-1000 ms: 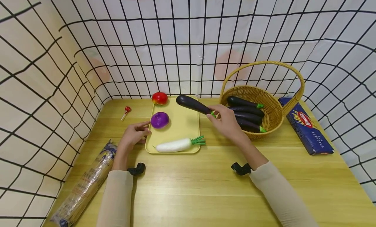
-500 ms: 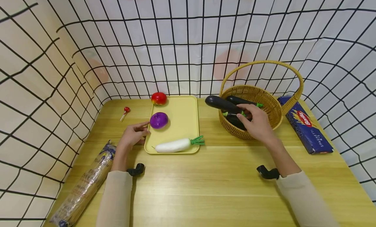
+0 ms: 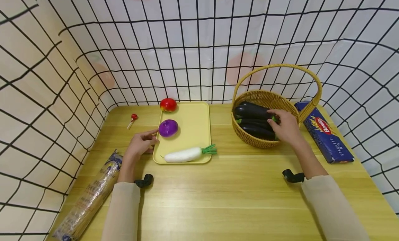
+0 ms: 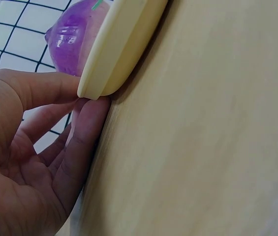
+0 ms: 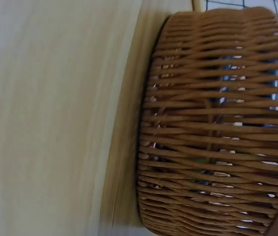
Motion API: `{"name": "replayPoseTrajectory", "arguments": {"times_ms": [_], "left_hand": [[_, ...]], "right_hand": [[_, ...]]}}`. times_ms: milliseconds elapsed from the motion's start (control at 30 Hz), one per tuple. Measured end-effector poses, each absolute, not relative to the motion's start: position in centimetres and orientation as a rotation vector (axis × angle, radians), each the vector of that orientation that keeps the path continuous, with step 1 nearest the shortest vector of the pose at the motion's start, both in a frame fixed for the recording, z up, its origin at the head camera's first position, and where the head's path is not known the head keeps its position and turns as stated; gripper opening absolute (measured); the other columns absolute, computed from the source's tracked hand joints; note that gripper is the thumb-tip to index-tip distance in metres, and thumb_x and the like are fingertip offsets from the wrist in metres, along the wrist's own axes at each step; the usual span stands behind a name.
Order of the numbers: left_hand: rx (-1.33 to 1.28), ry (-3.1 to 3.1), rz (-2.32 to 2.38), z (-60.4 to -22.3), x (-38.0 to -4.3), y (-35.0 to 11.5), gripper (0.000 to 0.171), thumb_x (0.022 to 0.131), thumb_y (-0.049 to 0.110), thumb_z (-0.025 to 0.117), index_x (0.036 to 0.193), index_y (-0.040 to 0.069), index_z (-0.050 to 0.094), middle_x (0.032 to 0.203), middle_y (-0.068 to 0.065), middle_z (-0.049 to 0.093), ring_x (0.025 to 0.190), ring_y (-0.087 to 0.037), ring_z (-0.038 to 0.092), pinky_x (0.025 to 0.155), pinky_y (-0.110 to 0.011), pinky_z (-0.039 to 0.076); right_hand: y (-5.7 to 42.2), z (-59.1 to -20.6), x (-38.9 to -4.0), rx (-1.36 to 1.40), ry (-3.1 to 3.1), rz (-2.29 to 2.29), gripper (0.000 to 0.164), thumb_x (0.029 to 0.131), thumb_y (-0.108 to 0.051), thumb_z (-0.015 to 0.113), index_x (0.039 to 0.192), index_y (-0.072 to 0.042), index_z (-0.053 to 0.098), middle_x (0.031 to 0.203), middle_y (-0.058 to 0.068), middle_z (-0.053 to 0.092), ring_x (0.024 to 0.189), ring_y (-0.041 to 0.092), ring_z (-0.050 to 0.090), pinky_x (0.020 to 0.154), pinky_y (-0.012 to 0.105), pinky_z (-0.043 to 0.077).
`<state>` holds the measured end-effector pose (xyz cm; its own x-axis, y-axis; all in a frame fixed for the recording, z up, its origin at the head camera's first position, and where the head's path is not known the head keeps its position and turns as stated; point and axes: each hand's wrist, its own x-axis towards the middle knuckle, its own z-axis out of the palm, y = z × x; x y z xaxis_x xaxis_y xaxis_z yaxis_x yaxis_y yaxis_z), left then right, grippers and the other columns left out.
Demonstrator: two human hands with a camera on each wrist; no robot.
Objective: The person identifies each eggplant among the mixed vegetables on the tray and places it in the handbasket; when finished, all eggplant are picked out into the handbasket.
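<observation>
My right hand (image 3: 286, 126) reaches into the wicker basket (image 3: 249, 140) and pinches a dark eggplant (image 3: 250, 111) near its green stem. The eggplant lies over other eggplants (image 3: 257, 131) in there. In the right wrist view, the basket's woven side (image 5: 217, 118) hides most of that hand. My left hand (image 3: 138, 144) pinches the left rim of a yellow tray (image 3: 194, 126); the left wrist view has the thumb above the rim and fingers below. On the tray are a purple round vegetable (image 3: 168, 128), a white radish (image 3: 184, 155) and a red-yellow fruit (image 3: 168, 105) at the corner.
A red lollipop (image 3: 133, 120) lies left of the tray. A clear bag of noodles (image 3: 90, 196) lies along the left side. To the basket's right is a blue spaghetti box (image 3: 327, 135). Wire-grid-patterned walls (image 3: 199, 54) enclose the back and sides.
My right hand has carried the eggplant rightward from above the tray's right edge and lowered it into the basket. The left hand has stayed at the tray's rim.
</observation>
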<state>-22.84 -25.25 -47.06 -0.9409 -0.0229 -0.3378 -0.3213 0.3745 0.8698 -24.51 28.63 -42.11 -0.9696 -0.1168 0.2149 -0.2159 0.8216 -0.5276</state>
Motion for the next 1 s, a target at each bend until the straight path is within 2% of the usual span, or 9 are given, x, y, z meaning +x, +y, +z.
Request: {"name": "replayPoseTrajectory", "arguments": {"times_ms": [200, 400, 567, 767, 933, 1000], "left_hand": [[-0.297, 2.366, 1.598, -47.1, -22.6, -25.2, 0.055, 0.099, 0.016, 0.070, 0.151, 0.022, 0.055, 0.127, -0.013, 0.060, 0.095, -0.017, 0.060, 0.074, -0.026, 0.063], [-0.305, 2.362, 1.614, -46.9, -22.6, -25.0, 0.055, 0.099, 0.017, 0.070, 0.151, 0.022, 0.054, 0.128, -0.013, 0.060, 0.096, -0.016, 0.059, 0.075, -0.026, 0.063], [-0.306, 2.365, 1.612, -47.0, -22.9, -25.0, 0.055, 0.099, 0.016, 0.070, 0.151, 0.021, 0.054, 0.125, -0.012, 0.060, 0.095, -0.015, 0.060, 0.074, -0.026, 0.063], [-0.283, 2.358, 1.608, -47.0, -23.1, -25.0, 0.054, 0.101, 0.014, 0.067, 0.152, 0.019, 0.053, 0.127, -0.014, 0.060, 0.096, -0.016, 0.060, 0.075, -0.026, 0.063], [-0.222, 2.473, 1.539, -46.6, -23.0, -25.0, 0.050, 0.105, 0.020, 0.060, 0.154, 0.012, 0.050, 0.137, -0.023, 0.060, 0.106, -0.028, 0.066, 0.079, -0.028, 0.064], [-0.179, 2.586, 1.477, -46.3, -23.1, -25.0, 0.050, 0.105, 0.025, 0.059, 0.152, 0.010, 0.052, 0.136, -0.024, 0.062, 0.108, -0.033, 0.068, 0.077, -0.028, 0.064]], "right_hand": [[28.9, -42.4, -25.6, 0.209, -2.919, 0.847, 0.040, 0.104, -0.012, 0.057, 0.143, -0.001, 0.057, 0.131, 0.030, 0.058, 0.114, 0.046, 0.054, 0.092, 0.063, 0.046], [28.9, -42.4, -26.2, 0.188, -2.975, 0.824, 0.042, 0.104, -0.013, 0.056, 0.144, 0.001, 0.055, 0.143, 0.032, 0.052, 0.130, 0.051, 0.046, 0.106, 0.068, 0.040], [29.0, -42.6, -26.3, 0.173, -2.982, 0.842, 0.046, 0.105, -0.016, 0.057, 0.148, 0.001, 0.051, 0.147, 0.032, 0.048, 0.135, 0.052, 0.041, 0.108, 0.068, 0.040], [29.1, -42.7, -26.2, 0.179, -2.926, 0.862, 0.047, 0.105, -0.021, 0.058, 0.147, 0.000, 0.051, 0.147, 0.032, 0.048, 0.139, 0.052, 0.038, 0.113, 0.068, 0.033], [29.5, -42.6, -25.7, 0.192, -2.875, 0.872, 0.049, 0.107, -0.029, 0.056, 0.145, 0.001, 0.052, 0.145, 0.031, 0.049, 0.135, 0.052, 0.042, 0.111, 0.069, 0.034], [29.8, -42.4, -25.5, 0.194, -2.867, 0.875, 0.051, 0.107, -0.032, 0.054, 0.145, 0.002, 0.052, 0.145, 0.032, 0.049, 0.135, 0.053, 0.041, 0.111, 0.069, 0.034]]}}
